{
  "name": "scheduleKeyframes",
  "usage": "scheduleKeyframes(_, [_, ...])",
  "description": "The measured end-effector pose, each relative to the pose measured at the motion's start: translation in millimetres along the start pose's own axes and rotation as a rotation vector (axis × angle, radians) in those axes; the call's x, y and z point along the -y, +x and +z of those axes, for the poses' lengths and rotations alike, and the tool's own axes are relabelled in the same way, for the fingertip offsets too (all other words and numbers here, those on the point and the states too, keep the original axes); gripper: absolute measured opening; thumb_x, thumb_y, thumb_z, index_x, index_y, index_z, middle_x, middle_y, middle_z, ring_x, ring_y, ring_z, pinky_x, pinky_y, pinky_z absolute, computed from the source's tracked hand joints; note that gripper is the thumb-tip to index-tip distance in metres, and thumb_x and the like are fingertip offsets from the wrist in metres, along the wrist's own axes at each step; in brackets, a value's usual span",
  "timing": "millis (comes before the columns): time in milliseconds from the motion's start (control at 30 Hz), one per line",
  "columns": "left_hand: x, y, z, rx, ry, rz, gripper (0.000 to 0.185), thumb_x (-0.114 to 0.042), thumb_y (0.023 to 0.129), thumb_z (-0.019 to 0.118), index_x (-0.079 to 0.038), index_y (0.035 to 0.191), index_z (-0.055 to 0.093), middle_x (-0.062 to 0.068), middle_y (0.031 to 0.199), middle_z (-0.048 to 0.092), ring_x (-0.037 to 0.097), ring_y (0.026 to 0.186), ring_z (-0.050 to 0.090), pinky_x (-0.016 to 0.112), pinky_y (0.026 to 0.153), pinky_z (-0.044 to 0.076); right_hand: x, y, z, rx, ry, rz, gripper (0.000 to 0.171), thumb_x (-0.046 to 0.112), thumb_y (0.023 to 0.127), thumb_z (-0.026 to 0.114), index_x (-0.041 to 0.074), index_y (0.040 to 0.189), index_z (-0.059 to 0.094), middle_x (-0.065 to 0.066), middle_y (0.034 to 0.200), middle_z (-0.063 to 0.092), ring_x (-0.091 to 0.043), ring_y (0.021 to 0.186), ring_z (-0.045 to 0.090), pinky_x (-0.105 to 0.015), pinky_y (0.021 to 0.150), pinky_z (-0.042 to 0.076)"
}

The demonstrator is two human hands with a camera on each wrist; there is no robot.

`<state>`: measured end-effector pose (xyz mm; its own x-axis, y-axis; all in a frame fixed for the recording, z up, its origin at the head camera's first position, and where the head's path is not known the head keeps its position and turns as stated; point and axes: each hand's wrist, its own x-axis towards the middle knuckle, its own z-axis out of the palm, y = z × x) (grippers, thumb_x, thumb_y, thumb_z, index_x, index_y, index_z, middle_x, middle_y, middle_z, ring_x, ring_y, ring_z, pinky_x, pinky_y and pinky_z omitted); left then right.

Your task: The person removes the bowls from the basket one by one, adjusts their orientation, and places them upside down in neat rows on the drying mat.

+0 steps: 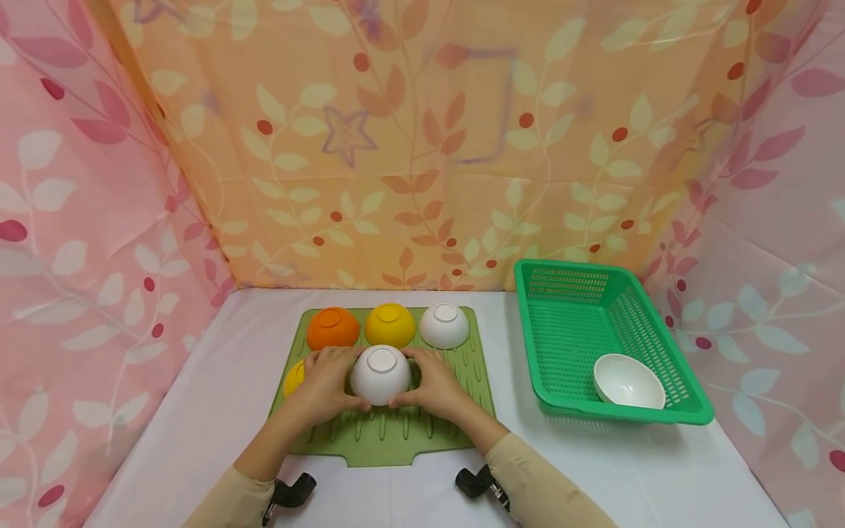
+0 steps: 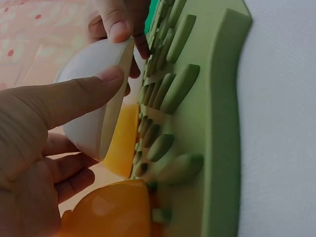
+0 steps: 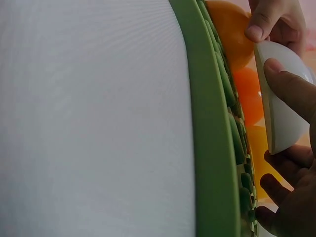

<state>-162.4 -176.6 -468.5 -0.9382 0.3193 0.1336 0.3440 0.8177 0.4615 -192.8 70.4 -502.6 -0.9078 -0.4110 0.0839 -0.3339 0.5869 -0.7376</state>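
Both hands form the grip: the left hand and the right hand curl round opposite sides of an upturned white bowl, thumbs on its near side, clamped on it from left and right. That bowl sits at the lower centre of the head view, on the front row of a green ribbed drying mat that lies on the white counter. In the left wrist view the bowl's rim is tilted up off the mat's ribs, so it stands at an angle between the palms.

No writing, brand or label can be read on any item.

Partly hidden behind the left hand is a yellow bowl, only its left edge showing. Behind the grip, along the mat's far edge, stand an orange bowl, a second yellow bowl and another white bowl, all upside down. At the right of the frame a green plastic basket holds one more white bowl, lying mouth up in its near corner. Both wrist views are very close and cut off most of the scene.
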Motion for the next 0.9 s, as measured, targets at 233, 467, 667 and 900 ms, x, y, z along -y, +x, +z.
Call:
scheduleKeyframes(233, [-0.4,0.8,6.9,-0.037,0.042,-0.044,0.093,-0.037,0.061,0.1,-0.01,0.14,0.06,0.014,0.134,0.063,0.038,0.126,0.049,0.068,0.11,0.016,-1.6,4.0,1.8,0.001,-0.048,0.004,0.099,0.051,0.063,0.096,0.014,0.145,0.055,-0.005,0.146,0.057,-0.029,0.136,0.045,-0.056,0.113,0.034])
scheduleKeyframes(467, [-4.8,1.5,11.7,-0.045,0.091,-0.073,0.092,-0.035,0.059,0.101,-0.009,0.138,0.062,0.012,0.131,0.067,0.036,0.124,0.051,0.071,0.112,0.012,-1.3,6.5,4.2,0.001,-0.091,-0.002,0.095,0.049,0.063,0.097,0.015,0.142,0.057,-0.004,0.142,0.06,-0.027,0.129,0.047,-0.052,0.109,0.034])
scheduleKeyframes(667, [-4.3,1.8,16.8,-0.05,0.132,-0.069,0.09,-0.036,0.058,0.101,-0.01,0.136,0.063,0.009,0.128,0.069,0.033,0.125,0.05,0.072,0.114,0.009,-1.8,7.7,6.9,0.002,-0.133,0.0,0.092,0.047,0.062,0.098,0.016,0.14,0.059,-0.004,0.139,0.06,-0.027,0.128,0.046,-0.05,0.107,0.032])
scheduleKeyframes(900, [-6.7,1.0,15.5,-0.039,0.158,-0.068,0.087,-0.038,0.06,0.1,-0.009,0.134,0.064,0.009,0.129,0.069,0.033,0.126,0.05,0.071,0.114,0.009,-0.9,6.8,8.3,0.018,-0.181,-0.003,0.092,0.045,0.064,0.097,0.014,0.141,0.058,-0.007,0.142,0.057,-0.03,0.134,0.043,-0.053,0.111,0.03])
